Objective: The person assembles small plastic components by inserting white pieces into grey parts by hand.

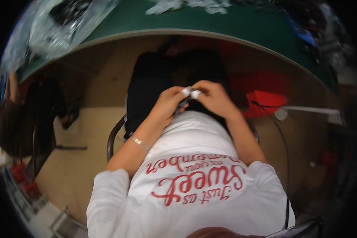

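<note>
L hand point(166, 104) curled round sm. dark item point(183, 104), betw. hands over lap point(148, 79), nearer than green table point(125, 22). R hand point(215, 98) just beside; grip: can't tell, blurred. Red container point(270, 89) at right.

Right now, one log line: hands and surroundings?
left hand, right hand: close together over lap | fingers: some white-tipped | anything held: too blurred to tell | green table: ahead | red bin: right
</note>
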A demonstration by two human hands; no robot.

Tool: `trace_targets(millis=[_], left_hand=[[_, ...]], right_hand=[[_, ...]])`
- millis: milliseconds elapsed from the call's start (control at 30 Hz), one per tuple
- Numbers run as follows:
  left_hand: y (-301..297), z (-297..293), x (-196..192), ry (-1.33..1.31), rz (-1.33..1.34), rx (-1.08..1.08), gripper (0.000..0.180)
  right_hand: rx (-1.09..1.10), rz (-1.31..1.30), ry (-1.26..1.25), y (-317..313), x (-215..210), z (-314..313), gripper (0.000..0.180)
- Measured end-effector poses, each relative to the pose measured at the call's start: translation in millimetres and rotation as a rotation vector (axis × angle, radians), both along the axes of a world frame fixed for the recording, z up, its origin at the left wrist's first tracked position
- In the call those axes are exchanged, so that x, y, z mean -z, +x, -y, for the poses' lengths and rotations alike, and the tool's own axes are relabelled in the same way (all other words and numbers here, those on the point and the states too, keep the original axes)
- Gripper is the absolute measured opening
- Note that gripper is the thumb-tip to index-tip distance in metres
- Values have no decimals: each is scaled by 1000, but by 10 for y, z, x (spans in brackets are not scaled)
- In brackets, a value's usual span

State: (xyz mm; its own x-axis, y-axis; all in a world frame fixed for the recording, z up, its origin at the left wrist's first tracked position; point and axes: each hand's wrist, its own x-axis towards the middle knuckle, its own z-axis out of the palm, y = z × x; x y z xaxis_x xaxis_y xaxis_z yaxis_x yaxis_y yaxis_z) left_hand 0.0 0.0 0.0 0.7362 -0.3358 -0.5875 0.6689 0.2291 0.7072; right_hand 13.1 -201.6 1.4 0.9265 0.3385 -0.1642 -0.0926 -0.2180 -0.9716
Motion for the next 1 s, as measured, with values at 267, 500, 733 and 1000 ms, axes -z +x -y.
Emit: trace_targets(millis=[267,500,733,1000], left_hand=[[111,184,-125,-95,-73,99,31],[143,338,-150,102,388,11,29],[70,304,-117,330,793,36,34],[64,198,-117,390,899,19,35]], right_hand=[[77,630,-380,-50,-247,-29,11],[243,-87,286,-14,-147,113,22],[241,-270,499,4,-297,39,19],[260,-351,575,29,-274,-76,18]])
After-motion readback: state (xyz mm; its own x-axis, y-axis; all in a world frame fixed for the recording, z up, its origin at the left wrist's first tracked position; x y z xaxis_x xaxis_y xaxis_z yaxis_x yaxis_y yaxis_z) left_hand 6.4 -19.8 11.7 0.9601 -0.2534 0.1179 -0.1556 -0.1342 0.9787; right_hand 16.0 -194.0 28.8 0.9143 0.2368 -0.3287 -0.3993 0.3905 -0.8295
